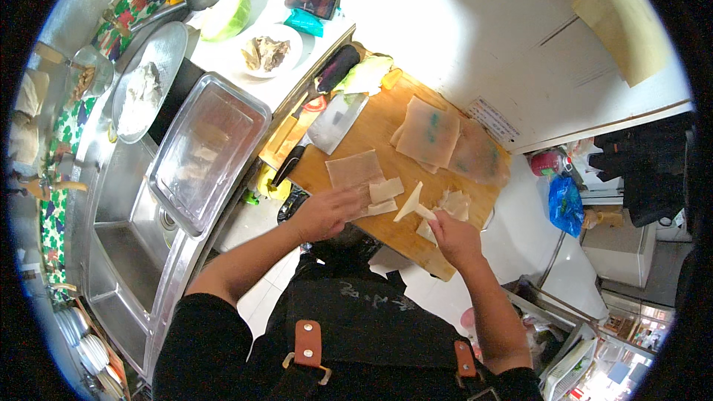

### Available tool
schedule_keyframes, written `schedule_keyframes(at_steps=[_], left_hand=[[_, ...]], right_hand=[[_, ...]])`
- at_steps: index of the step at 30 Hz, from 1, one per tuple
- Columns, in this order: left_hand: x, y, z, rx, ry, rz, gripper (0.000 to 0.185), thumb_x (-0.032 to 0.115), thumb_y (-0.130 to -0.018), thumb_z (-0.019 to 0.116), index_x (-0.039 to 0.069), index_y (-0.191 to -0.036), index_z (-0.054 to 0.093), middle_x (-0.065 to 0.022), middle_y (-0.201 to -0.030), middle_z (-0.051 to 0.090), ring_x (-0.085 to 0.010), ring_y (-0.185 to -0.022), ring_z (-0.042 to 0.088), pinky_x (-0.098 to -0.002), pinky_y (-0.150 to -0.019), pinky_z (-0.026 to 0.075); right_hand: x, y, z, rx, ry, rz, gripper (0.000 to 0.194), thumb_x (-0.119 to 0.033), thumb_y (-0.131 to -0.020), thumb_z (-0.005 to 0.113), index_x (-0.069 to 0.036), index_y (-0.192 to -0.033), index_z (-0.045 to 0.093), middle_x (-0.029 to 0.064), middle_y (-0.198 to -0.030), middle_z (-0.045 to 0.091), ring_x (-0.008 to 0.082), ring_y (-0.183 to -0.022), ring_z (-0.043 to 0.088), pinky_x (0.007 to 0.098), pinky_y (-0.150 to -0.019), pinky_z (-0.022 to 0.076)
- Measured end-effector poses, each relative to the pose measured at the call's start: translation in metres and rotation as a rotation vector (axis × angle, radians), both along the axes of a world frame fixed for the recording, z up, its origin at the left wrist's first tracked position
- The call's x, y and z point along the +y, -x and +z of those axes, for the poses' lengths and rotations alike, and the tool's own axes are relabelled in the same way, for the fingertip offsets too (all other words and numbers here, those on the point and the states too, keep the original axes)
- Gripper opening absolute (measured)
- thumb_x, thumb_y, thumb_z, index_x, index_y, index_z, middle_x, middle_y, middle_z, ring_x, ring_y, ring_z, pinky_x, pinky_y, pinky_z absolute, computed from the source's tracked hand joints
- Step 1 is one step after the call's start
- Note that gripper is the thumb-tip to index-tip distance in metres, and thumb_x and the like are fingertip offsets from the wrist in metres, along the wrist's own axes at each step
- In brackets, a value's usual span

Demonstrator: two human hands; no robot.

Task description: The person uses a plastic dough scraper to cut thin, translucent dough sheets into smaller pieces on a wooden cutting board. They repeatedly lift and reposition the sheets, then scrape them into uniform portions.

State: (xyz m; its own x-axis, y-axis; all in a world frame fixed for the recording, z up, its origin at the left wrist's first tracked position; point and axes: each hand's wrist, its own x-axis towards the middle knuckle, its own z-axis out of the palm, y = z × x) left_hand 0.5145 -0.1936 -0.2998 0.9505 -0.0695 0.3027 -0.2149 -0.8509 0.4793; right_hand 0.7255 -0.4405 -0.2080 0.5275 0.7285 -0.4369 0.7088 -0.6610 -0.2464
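My right hand [458, 238] grips the handle of a pale scraper [411, 204], whose wide flat end points left over the wooden board [356, 117]. Fingers bent, my left hand [332, 210] rests at the lower edge of a thin pinkish square sheet [353, 170]; whether it pinches the sheet cannot be told. Small pale pieces [385, 190] lie between the hands, and more pale scraps [455, 204] lie just beyond my right hand. Farther up the board is a stack of square sheets [428, 132], with greenish marks, beside another sheet [480, 152].
A cleaver [336, 122], a black-handled knife [288, 166], a tomato slice [316, 104], an eggplant [337, 68] and leafy cabbage [367, 75] line the board's left side. Left of it are a metal tray [209, 150], a sink [125, 267] and a plate of food [271, 51].
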Motion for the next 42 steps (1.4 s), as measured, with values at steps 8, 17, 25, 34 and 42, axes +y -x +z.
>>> schedule_keyframes(at_steps=[8, 17, 25, 34, 42], left_hand=[[-0.032, -0.054, -0.024, 0.105, 1.271, 0.952, 0.036, 0.014, -0.083, 0.064, 0.000, -0.116, 0.057, -0.0192, -0.111, 0.063, -0.0364, -0.098, 0.063, -0.0428, -0.087, 0.050], [-0.043, -0.076, 0.030, 0.132, 0.558, 0.573, 0.033, 0.015, -0.082, 0.060, 0.009, -0.114, 0.059, -0.0176, -0.102, 0.066, -0.0360, -0.091, 0.064, -0.0419, -0.073, 0.051], [-0.056, -0.114, 0.054, 0.316, 0.668, 0.380, 0.037, 0.019, -0.084, 0.058, 0.009, -0.119, 0.059, -0.0218, -0.100, 0.066, -0.0397, -0.093, 0.064, -0.0444, -0.079, 0.052], [0.024, -0.085, -0.013, 0.192, 0.143, 0.484, 0.044, 0.019, -0.089, 0.056, 0.014, -0.132, 0.050, -0.0161, -0.134, 0.052, -0.0349, -0.120, 0.051, -0.0462, -0.096, 0.044], [0.011, -0.065, -0.043, 0.126, -0.174, 0.215, 0.049, 0.026, -0.095, 0.050, 0.021, -0.142, 0.042, -0.0008, -0.151, 0.037, -0.0251, -0.142, 0.028, -0.0481, -0.115, 0.020]], right_hand=[[0.018, 0.000, 0.000, -0.013, -0.014, 0.057, 0.033, -0.042, -0.098, 0.043, -0.010, -0.098, 0.052, 0.0191, -0.075, 0.065, 0.0415, -0.072, 0.063, 0.0529, -0.061, 0.0471], [-0.010, -0.006, 0.000, -0.023, -0.076, -0.093, 0.034, -0.042, -0.099, 0.037, -0.014, -0.109, 0.053, 0.0197, -0.080, 0.067, 0.0415, -0.073, 0.065, 0.0531, -0.066, 0.0489], [-0.054, -0.019, 0.017, -0.066, -0.183, -0.392, 0.032, -0.040, -0.101, 0.039, -0.014, -0.112, 0.055, 0.0203, -0.079, 0.066, 0.0410, -0.074, 0.065, 0.0511, -0.065, 0.0487], [-0.016, 0.009, 0.009, -0.019, -0.047, -0.187, 0.032, -0.040, -0.099, 0.041, -0.014, -0.111, 0.054, 0.0196, -0.083, 0.067, 0.0406, -0.077, 0.065, 0.0507, -0.067, 0.0498], [0.065, 0.043, -0.013, 0.051, 0.111, 0.085, 0.032, -0.041, -0.098, 0.040, -0.011, -0.100, 0.053, 0.0177, -0.081, 0.067, 0.0379, -0.076, 0.066, 0.0523, -0.065, 0.0488]])
